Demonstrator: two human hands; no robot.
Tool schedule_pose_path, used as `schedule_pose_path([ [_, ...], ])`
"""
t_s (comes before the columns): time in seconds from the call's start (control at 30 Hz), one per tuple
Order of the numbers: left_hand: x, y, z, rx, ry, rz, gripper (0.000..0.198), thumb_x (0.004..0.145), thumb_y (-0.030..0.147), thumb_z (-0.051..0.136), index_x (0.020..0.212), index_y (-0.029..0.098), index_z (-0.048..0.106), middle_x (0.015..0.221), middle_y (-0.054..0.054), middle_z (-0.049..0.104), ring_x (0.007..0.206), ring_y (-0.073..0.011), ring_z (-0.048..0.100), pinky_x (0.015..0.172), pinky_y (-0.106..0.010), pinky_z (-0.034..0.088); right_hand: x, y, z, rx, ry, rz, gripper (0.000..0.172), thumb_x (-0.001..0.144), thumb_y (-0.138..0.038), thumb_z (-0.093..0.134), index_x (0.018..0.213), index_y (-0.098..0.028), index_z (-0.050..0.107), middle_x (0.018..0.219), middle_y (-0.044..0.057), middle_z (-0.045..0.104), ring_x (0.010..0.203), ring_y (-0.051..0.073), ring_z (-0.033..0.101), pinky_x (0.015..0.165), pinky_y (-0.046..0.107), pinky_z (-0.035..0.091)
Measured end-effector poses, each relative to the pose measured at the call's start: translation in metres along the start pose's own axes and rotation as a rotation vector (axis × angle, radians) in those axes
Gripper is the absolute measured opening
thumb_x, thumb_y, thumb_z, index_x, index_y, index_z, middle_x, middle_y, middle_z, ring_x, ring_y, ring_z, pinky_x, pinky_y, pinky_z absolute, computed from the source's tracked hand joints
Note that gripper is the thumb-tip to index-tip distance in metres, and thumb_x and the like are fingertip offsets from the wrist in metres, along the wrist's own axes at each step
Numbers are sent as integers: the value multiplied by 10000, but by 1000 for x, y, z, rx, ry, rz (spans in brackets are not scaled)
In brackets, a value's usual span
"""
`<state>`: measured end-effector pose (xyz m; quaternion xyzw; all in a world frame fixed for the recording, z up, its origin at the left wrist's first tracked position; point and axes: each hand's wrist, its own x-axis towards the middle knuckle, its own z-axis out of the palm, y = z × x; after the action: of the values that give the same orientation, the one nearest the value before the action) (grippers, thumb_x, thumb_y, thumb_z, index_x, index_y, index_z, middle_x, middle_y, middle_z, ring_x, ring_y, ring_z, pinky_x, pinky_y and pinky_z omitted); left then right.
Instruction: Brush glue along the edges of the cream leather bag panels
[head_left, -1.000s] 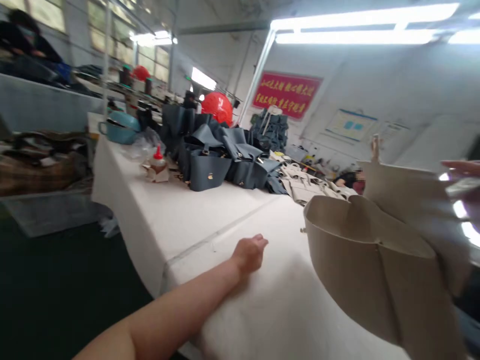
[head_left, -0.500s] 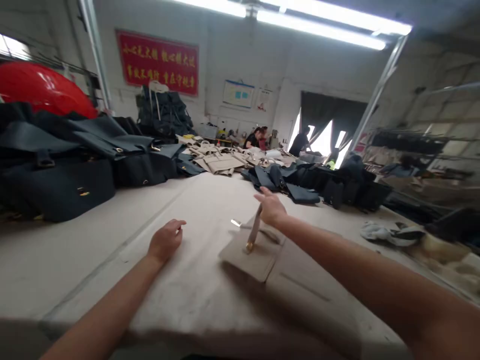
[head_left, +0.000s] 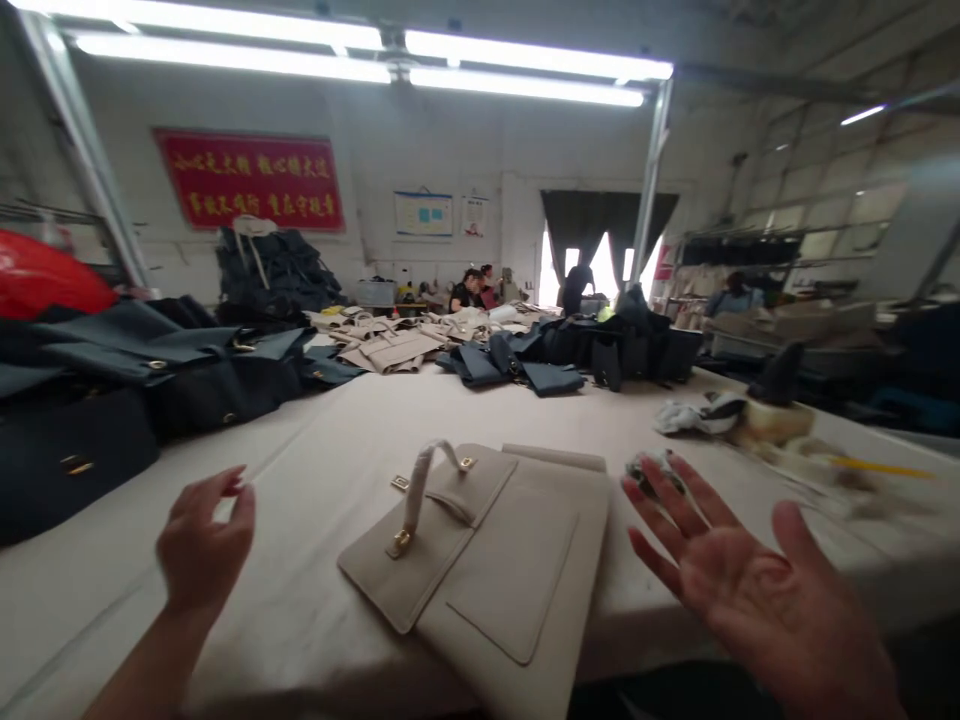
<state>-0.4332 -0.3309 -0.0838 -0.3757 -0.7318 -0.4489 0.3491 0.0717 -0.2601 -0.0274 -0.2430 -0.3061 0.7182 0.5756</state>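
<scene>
Long factory workroom under strip lights, a red banner with gold characters (head_left: pixel 247 180) on the far wall. At the far end, by a bright doorway with dark curtains (head_left: pixel 581 225), several co-workers (head_left: pixel 469 292) are seated or standing, too small to say what they handle.

Foreground is a long table with a cream cover (head_left: pixel 300 470). On it, between the hands, a flat beige leather bag panel (head_left: pixel 510 570) lies face up, with a stitched rectangular pocket and an arched beige strap handle (head_left: pixel 424 490) standing up from its flap, a gold-tone buckle (head_left: pixel 402 542) at the handle's near end.

Left hand (head_left: pixel 206 535): raised just left of the panel, fingers loosely curled, thumb and forefinger close but pinching nothing; not touching the leather.

Right hand (head_left: pixel 750 585): spread wide, palm toward the camera, fingers fanned and empty, right of the panel. A small crumpled grey wad (head_left: pixel 651 472) sits just behind the fingertips — contact cannot be told.

Further right, a crumpled white cloth (head_left: pixel 701 413) lies on the table. Beyond the panel: slate-blue leather bags (head_left: pixel 551 378), stacked beige panels (head_left: pixel 390 350), and dark navy bags (head_left: pixel 75 455) piled along the left.
</scene>
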Motion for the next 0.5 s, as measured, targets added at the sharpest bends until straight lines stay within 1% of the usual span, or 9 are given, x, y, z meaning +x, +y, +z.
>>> schedule_pose_path([
  [0.07,-10,40,-15,-109,-7,56,207,904,446,519,1082,388,608,961,100,643,995,-195,656,990,-407,531,-20,2,-24,58,70,-5,618,883,-776,416,1275,-368,665,1510,22,444,1358,288,446,977,525,511],
  [0.13,-21,82,-26,-224,-57,177,198,890,447,563,1058,373,638,962,104,665,944,-180,674,946,-372,548,-34,5,-41,106,128,9,609,888,-765,416,1252,-355,683,1506,24,450,1351,289,454,982,516,512],
  [0.17,-26,102,-29,-281,-128,258,206,884,435,573,1042,334,659,965,80,684,911,-178,682,912,-352,559,-39,6,-49,131,164,23,607,888,-764,417,1236,-351,693,1500,25,458,1341,292,466,970,508,522],
  [0.2,-31,121,-30,-329,-228,330,221,884,414,566,1028,289,678,985,42,704,901,-181,687,895,-340,563,-44,6,-56,153,206,41,603,887,-762,419,1225,-349,699,1490,27,472,1326,297,483,948,500,539],
  [0.23,-35,139,-29,-362,-359,396,240,886,385,551,1023,251,695,1023,-2,718,919,-189,690,897,-335,561,-48,7,-64,169,253,60,596,887,-758,424,1220,-349,702,1475,30,490,1309,301,500,918,493,557],
  [0.3,-41,169,-20,-352,-628,505,284,878,322,525,1058,224,722,1131,-59,721,1027,-212,680,960,-349,536,-53,8,-81,176,338,93,562,892,-725,452,1236,-352,693,1439,38,528,1281,304,527,855,478,589],
  [0.37,-45,191,-3,-308,-874,629,337,857,245,532,1140,223,714,1255,-75,690,1166,-225,635,1048,-362,484,-56,11,-100,169,406,121,521,894,-675,487,1256,-355,681,1402,45,562,1258,300,547,802,459,610],
  [0.43,-47,207,17,-244,-1028,713,405,838,181,542,1219,208,678,1350,-90,641,1266,-242,580,1103,-382,436,-59,13,-114,197,445,150,479,908,-615,497,1261,-346,679,1378,44,582,1239,284,564,787,438,618],
  [0.5,-51,218,36,-139,-1113,749,485,812,96,514,1268,204,638,1402,-98,602,1313,-257,544,1115,-402,419,-63,16,-123,263,466,182,419,935,-532,496,1237,-318,694,1357,45,598,1193,260,596,792,405,624],
])
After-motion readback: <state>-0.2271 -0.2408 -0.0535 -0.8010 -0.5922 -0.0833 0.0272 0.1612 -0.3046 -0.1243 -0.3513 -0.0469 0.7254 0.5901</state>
